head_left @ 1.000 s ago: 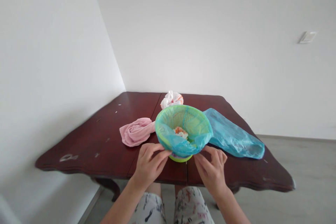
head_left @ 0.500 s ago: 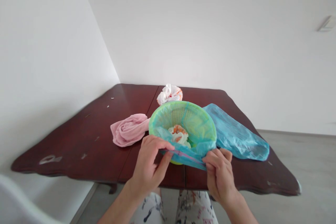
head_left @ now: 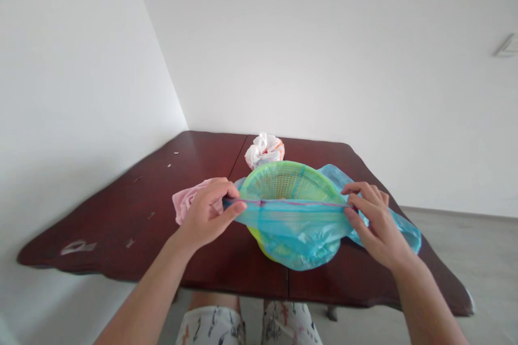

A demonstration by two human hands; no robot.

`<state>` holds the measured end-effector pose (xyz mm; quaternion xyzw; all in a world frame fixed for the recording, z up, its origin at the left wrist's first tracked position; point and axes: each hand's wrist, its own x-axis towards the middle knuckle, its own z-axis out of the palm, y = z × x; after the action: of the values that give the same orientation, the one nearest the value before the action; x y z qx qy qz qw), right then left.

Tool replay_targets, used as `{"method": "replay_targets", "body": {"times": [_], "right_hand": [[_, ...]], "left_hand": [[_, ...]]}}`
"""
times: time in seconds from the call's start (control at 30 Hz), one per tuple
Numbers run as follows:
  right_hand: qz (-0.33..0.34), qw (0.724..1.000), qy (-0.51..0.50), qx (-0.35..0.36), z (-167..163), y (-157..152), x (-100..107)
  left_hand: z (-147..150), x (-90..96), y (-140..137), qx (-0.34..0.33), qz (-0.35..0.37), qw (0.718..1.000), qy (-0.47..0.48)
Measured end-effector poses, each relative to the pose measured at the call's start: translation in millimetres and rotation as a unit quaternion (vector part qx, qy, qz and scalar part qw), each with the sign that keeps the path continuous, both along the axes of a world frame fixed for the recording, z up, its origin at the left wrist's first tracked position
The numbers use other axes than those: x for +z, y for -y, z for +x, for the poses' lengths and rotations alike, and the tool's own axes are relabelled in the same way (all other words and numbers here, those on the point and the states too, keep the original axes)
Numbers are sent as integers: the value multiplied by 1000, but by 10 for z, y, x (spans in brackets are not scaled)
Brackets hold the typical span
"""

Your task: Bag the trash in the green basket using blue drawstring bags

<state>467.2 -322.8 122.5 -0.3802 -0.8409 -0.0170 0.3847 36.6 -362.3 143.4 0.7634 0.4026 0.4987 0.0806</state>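
A green plastic basket (head_left: 279,178) stands near the table's front, with a thin blue plastic bag (head_left: 299,237) draped over its near side and lining its inside. My left hand (head_left: 214,207) pinches the bag's edge at the left, between thumb and fingers. At the right, my right hand (head_left: 370,218) pinches the same edge. Between them the edge, with a purple drawstring line along it, is stretched straight across the basket's mouth. The raised film hides the basket's bottom and whatever lies there.
Behind the basket sits a bunched white plastic bag (head_left: 265,150) with orange print. A folded pink cloth (head_left: 188,199) lies partly behind my left hand. Another blue plastic bag (head_left: 407,232) lies at the right on the dark wooden table (head_left: 121,205). White walls border the table's back and left.
Both hands have risen and moved apart, pulling the blue bag's edge taut and up. The white bundle inside the basket is now out of sight behind the film.
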Motion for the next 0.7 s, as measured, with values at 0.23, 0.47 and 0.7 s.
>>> {"method": "replay_targets", "body": {"times": [0.23,0.47,0.7], "right_hand": [[-15,996,-48,-69,-28,-635,5],[-111,950,-277,-92,-357,-1366,312],[-220,849,-477,44,-787,-1626,419]], "left_hand": [[-270,200,-629,-44,-77,995,38],[120,649,-1021,-27,-6,994,109],[333,1009,-1041,-45,3,992,115]]}}
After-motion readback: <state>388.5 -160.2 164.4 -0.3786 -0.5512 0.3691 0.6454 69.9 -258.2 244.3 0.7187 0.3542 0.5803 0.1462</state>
